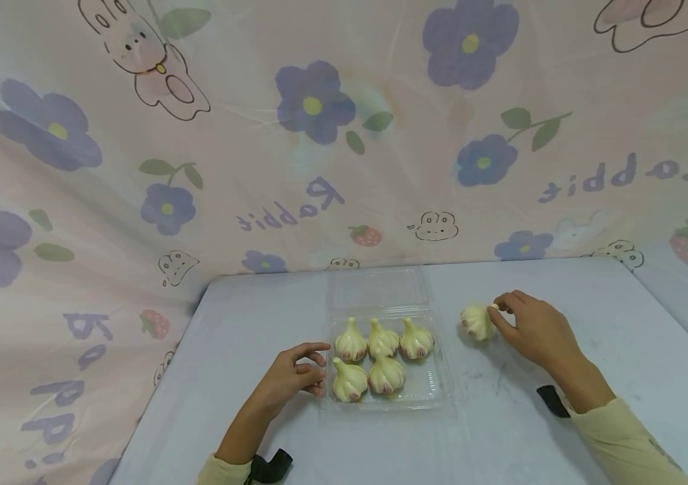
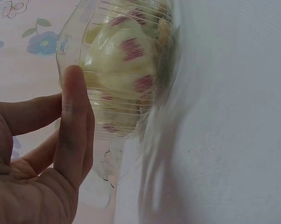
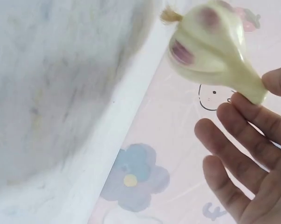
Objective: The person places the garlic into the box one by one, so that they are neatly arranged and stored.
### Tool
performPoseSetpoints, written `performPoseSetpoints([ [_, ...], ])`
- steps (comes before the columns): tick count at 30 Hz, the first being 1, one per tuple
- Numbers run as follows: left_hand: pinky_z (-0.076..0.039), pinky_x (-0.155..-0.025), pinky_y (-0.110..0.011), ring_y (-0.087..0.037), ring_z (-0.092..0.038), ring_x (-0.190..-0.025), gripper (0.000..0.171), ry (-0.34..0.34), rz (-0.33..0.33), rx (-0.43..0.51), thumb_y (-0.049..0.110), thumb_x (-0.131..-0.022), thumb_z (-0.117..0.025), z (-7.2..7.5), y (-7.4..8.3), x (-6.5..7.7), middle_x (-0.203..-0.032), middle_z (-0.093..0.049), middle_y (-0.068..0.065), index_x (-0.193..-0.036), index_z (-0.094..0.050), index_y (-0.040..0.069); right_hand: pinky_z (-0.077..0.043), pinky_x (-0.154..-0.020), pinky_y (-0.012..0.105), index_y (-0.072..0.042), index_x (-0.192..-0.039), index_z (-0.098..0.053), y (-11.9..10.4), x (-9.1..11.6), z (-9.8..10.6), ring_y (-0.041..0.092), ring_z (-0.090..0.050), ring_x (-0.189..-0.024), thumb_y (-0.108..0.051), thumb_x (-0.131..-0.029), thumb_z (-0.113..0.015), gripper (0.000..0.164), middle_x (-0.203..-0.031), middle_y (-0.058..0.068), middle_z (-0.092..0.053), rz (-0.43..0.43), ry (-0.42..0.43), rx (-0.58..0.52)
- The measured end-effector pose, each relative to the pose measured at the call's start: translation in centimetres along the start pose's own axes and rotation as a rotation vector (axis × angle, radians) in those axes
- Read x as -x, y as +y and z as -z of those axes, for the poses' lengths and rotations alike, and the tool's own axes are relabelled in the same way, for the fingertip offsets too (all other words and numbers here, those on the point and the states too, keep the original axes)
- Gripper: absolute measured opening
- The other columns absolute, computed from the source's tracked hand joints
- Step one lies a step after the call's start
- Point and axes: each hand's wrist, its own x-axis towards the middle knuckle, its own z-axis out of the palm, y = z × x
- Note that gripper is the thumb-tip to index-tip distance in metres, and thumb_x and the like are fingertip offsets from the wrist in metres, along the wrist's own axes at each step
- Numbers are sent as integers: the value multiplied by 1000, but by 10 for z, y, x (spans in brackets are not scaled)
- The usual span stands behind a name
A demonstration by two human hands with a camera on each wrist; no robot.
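My right hand (image 1: 534,328) pinches a garlic bulb (image 1: 477,322) by its stem, to the right of the clear plastic box. In the right wrist view the bulb (image 3: 210,42) has purple patches and a tuft of brown roots; thumb and index finger meet at the stem while the other fingers spread loosely. My left hand (image 1: 294,374) is at the box's left side, its fingertips right at the wall in the left wrist view. Several garlic bulbs (image 1: 384,340) sit in the clear box (image 1: 425,401), three in the back row and two in front, leaving a gap at front right.
The box's clear lid (image 1: 377,286) lies folded back behind it, near the far edge of the white table (image 1: 228,337). Behind the table hangs a pink cloth (image 1: 228,162) printed with flowers and rabbits. A black strap (image 1: 272,466) is on the left wrist.
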Motion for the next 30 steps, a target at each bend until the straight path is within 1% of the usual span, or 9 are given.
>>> performPoseSetpoints([
  [2,-62,-67,-27,-15,-66,-76,52,0,3,1,0,-93,-64,0,0,0,-111,-53,-16,-143,-50,1,-55,-63,47,-8,-99,-69,-1,3,2,30,-67,-77,-32,-96,-63,25,-94,10,-71,-9,-10,-12],
  [6,-62,-67,-27,-15,-66,-76,52,2,6,3,1,-92,-65,0,-1,1,-111,-52,-16,-142,-50,1,-53,-58,41,-11,-96,-69,-5,7,7,23,-64,-72,-37,-98,-62,27,-92,8,-71,-45,-77,-48],
  [9,-62,-66,-27,-15,-66,-77,52,4,3,1,1,-92,-65,1,0,1,-112,-52,-17,-142,-50,1,-52,-58,40,-13,-94,-68,-8,8,9,20,-63,-72,-39,-97,-62,27,-93,8,-71,-68,-123,-81],
  [11,-62,-66,-27,-15,-65,-77,52,4,3,-2,0,-93,-64,1,1,1,-113,-52,-18,-142,-50,1,-53,-60,41,-14,-93,-68,-9,10,7,22,-65,-74,-39,-97,-63,26,-95,9,-72,-81,-148,-100],
  [16,-62,-67,-27,-15,-65,-78,51,-4,3,0,1,-93,-63,0,2,0,-114,-52,-18,-143,-50,2,-56,-65,46,-16,-92,-65,-9,14,0,31,-70,-83,-40,-96,-63,24,-101,13,-74,-121,-225,-171],
  [18,-62,-67,-27,-14,-65,-77,51,-8,2,-1,1,-94,-63,0,2,0,-114,-52,-18,-143,-50,2,-57,-67,48,-16,-94,-63,-8,15,-3,33,-72,-87,-41,-96,-64,25,-102,15,-75,-133,-248,-202],
  [20,-62,-67,-27,-14,-65,-77,51,-11,-5,-4,1,-94,-63,-1,2,0,-114,-52,-18,-143,-50,1,-57,-70,49,-15,-98,-62,-6,17,-5,33,-72,-89,-44,-95,-65,29,-104,15,-75,-144,-269,-230],
  [26,-62,-67,-27,-14,-65,-78,52,-14,-2,-9,2,-94,-63,0,2,-1,-113,-53,-15,-144,-49,2,-58,-77,51,-10,-119,-60,-4,23,-9,32,-71,-94,-50,-92,-66,49,-113,17,-71,-144,-358,-282],
  [30,-62,-67,-28,-15,-66,-78,51,-17,0,-8,3,-95,-63,2,1,1,-112,-54,-14,-144,-49,2,-58,-82,51,-7,-128,-56,-3,28,-11,34,-68,-101,-52,-89,-69,61,-120,20,-68,-134,-394,-316],
])
